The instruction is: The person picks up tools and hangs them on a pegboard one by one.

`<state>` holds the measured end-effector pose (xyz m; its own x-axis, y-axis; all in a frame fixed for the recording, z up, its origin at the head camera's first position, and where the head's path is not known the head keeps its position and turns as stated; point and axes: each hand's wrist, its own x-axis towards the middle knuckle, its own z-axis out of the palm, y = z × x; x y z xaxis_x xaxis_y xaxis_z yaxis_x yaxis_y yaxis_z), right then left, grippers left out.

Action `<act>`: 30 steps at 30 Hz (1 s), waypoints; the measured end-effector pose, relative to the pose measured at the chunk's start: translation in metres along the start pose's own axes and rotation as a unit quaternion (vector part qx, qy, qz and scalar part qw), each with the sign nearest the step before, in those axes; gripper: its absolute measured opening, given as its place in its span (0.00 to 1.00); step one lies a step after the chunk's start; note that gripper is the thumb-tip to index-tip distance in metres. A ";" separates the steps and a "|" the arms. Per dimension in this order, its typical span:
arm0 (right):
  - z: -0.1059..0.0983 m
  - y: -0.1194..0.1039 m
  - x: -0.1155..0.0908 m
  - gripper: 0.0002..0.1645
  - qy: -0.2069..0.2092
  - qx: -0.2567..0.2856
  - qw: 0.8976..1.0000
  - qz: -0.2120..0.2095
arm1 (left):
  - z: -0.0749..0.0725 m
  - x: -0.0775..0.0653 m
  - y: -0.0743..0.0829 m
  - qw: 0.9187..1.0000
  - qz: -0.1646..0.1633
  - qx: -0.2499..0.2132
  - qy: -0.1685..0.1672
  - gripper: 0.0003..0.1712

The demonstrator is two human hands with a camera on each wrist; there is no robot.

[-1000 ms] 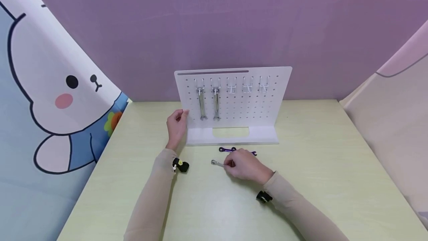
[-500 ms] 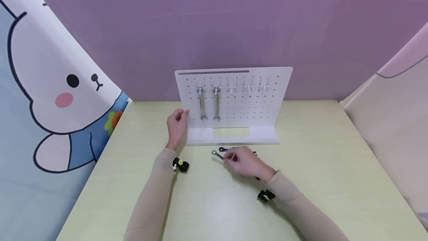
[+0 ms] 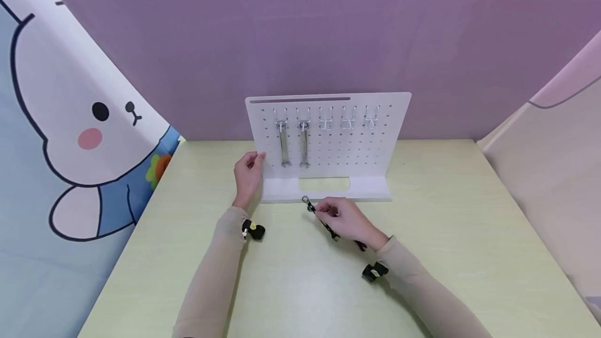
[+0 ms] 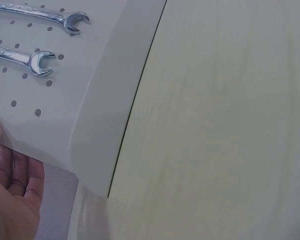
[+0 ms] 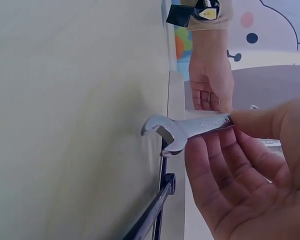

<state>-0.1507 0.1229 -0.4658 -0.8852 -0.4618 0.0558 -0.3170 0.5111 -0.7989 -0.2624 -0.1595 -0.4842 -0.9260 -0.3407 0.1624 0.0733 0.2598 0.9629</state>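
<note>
A white pegboard (image 3: 357,145) stands on its base at the back of the table. Two silver wrenches (image 3: 283,146) (image 4: 35,61) hang on its left hooks. My left hand (image 3: 248,175) grips the board's left edge, thumb in front, fingers (image 4: 17,187) behind. My right hand (image 3: 331,214) pinches a silver wrench (image 5: 182,129) just above the table in front of the board's base. Its ring end (image 3: 305,201) points toward the board and its open end sticks out at the wrist side. A dark purple wrench (image 5: 157,205) lies on the table under this hand, mostly hidden.
Three empty wire hooks (image 3: 347,122) sit on the board's upper right. The pale yellow-green table (image 3: 446,223) is enclosed by a purple back wall, a cartoon rabbit curtain (image 3: 70,134) on the left and a pale curtain (image 3: 554,160) on the right.
My right hand has lifted the silver wrench off the table and carried it toward the board, its ring end swinging from leftward to pointing at the base. The left hand has stayed put.
</note>
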 end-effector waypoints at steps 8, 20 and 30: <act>-0.004 -0.007 0.004 0.10 0.050 0.043 0.997 0.034 | 0.000 0.002 -0.001 1.000 0.006 0.003 0.001 0.16; -0.014 -0.012 0.009 0.10 0.098 0.057 0.993 0.027 | 0.000 0.000 -0.001 1.000 0.002 -0.003 -0.003 0.16; -0.018 -0.016 0.016 0.11 0.120 0.080 0.989 0.020 | 0.000 -0.001 0.000 1.000 -0.002 -0.005 -0.002 0.16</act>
<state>-0.1660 0.1204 -0.4416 -0.9573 -0.2491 0.1470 -0.2391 0.3957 -0.8867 -0.2618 -0.1594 -0.4840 -0.9279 -0.3378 0.1578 0.0735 0.2491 0.9657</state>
